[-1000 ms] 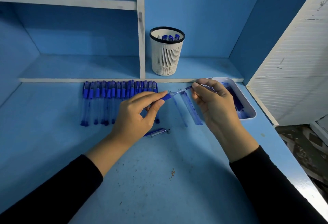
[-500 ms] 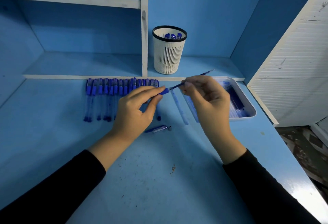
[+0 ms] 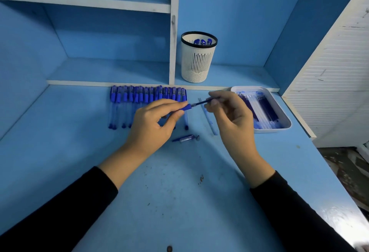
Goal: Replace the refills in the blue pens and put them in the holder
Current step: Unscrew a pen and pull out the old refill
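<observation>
Left hand (image 3: 151,126): pinching round blue plastic pen (image 3: 185,108) — hold it steady.
Right hand (image 3: 231,120): pinching thin dark-blue refill tube (image 3: 200,103) — line up straight, push gently.

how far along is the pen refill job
Early on. Done: about three pens stand in the holder. In hand: the left hand grips a pen, and the right hand pinches a refill poking from its end; a loose pen part lies on the desk. Left: the long row of pens by the shelf edge, with more refills waiting in the tray.
</observation>
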### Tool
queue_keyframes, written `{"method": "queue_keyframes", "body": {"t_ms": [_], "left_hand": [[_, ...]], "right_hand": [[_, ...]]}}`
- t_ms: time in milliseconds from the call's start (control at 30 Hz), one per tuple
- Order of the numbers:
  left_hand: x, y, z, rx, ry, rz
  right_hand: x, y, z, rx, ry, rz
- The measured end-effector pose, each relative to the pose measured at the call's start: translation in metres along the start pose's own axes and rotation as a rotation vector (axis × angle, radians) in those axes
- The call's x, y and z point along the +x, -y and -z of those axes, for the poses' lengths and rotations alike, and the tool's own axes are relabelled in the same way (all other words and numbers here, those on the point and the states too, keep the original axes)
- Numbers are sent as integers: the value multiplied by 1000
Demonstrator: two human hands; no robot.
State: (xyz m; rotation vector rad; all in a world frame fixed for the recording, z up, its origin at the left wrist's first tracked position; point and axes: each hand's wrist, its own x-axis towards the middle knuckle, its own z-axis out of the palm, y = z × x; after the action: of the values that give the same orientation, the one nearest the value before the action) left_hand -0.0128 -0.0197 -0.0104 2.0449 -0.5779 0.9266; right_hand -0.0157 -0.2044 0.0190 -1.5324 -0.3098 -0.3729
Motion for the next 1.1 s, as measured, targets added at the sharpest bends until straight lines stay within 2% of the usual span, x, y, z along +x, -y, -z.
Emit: {"method": "queue_keyframes", "body": {"t_ms": [100,267,433,533,600,700,900,1000,1100], "left_hand": [[-4,-2,9,9,26,8],[-11,-1,22,-1,58,37],[-14,-4,28,-22,88,63],[-14,-1,31,-45,70,102],[-15,1,32,-64,59,128],[-15,2,33,-86,60,168],[-15,3,30,-104,90,214],[-16,3,30,-113,103,226],[-16,1,31,-126,117,239]], "right_hand": [[-2,0,-2,49,63,-32],[-7,-4,-1,-64,127,-70],[-10,1,1,-4,270,-177],[-8,0,7,-89,282,-218],[-8,-4,15,-289,317,-141],[-10,-9,24,-571,397,76],[-11,-18,23,-687,510,153],[-10,-19,21,-589,418,77],[-10,-10,16,-297,256,-70]]}}
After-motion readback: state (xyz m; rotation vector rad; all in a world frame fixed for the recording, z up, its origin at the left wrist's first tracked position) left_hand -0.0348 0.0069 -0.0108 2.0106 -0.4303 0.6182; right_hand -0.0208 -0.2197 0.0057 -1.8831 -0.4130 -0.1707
